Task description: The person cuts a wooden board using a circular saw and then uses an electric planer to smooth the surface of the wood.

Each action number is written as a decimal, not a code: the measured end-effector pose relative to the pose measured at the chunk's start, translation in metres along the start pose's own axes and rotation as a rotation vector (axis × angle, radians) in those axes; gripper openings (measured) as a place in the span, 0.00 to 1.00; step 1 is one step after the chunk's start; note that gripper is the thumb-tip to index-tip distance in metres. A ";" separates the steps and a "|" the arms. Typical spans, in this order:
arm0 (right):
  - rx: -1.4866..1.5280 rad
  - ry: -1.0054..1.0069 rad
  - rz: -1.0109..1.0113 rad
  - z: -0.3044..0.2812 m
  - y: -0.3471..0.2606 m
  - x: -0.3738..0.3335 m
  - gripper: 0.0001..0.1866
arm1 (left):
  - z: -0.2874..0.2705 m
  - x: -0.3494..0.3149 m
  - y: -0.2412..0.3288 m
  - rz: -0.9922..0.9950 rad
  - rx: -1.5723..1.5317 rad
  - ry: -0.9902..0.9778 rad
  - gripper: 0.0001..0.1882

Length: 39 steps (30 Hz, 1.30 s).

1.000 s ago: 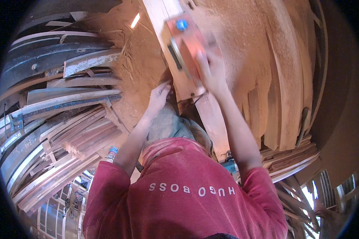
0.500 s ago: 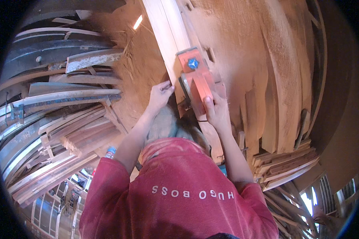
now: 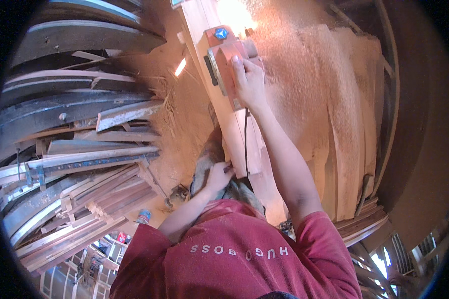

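A red-orange electric hand planer (image 3: 227, 52) with a blue front knob rests on a long pale wooden plank (image 3: 217, 107). My right hand (image 3: 251, 82) is wrapped round its handle, thumb on top. The planer's black cord (image 3: 246, 139) trails back along the plank. Close to my body, my left hand (image 3: 219, 177) has its fingers curled at the left edge of the plank's near end; their tips are partly hidden. Fine wood dust sprays out right of the planer, beside a bright patch of light.
Stacked boards and offcuts (image 3: 110, 197) fill the left side. Broad sawdust-covered planks (image 3: 351, 134) lie on the right, with more stacked timber (image 3: 361, 222) nearer. Shavings and sawdust (image 3: 172, 109) coat the floor. A small bottle (image 3: 143, 216) stands by my left elbow.
My right hand and the planer have moved farther away along the plank. My left hand has come back toward my body, to the plank's near end. Dust now flies right of the planer.
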State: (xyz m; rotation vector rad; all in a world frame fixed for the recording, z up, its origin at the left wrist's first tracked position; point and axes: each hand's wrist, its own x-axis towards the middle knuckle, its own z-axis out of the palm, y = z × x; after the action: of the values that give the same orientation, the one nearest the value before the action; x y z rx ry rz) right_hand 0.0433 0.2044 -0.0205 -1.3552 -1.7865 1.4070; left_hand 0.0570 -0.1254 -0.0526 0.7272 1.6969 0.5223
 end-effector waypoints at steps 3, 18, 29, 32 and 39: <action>-0.008 0.056 -0.058 0.025 -0.016 0.071 0.26 | -0.007 0.003 0.007 -0.065 -0.011 -0.072 0.14; 0.033 0.214 -0.239 0.043 -0.043 0.119 0.30 | 0.020 -0.001 -0.048 -0.041 -0.339 -0.022 0.12; -0.006 -0.187 0.111 -0.101 0.061 -0.305 0.19 | 0.038 -0.021 -0.076 -0.204 -0.674 0.030 0.26; -0.069 -0.095 0.102 -0.134 0.085 -0.417 0.22 | 0.051 -0.024 -0.067 -0.152 -0.681 0.080 0.27; 0.070 -0.150 0.345 -0.130 0.093 -0.424 0.25 | 0.058 -0.019 -0.069 -0.143 -0.535 0.156 0.27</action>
State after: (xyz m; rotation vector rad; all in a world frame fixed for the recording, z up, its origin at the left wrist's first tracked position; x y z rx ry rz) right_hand 0.3529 -0.1236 0.0205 -1.6142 -1.6288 1.7756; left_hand 0.1029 -0.1890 -0.1002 0.1811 1.6319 0.9031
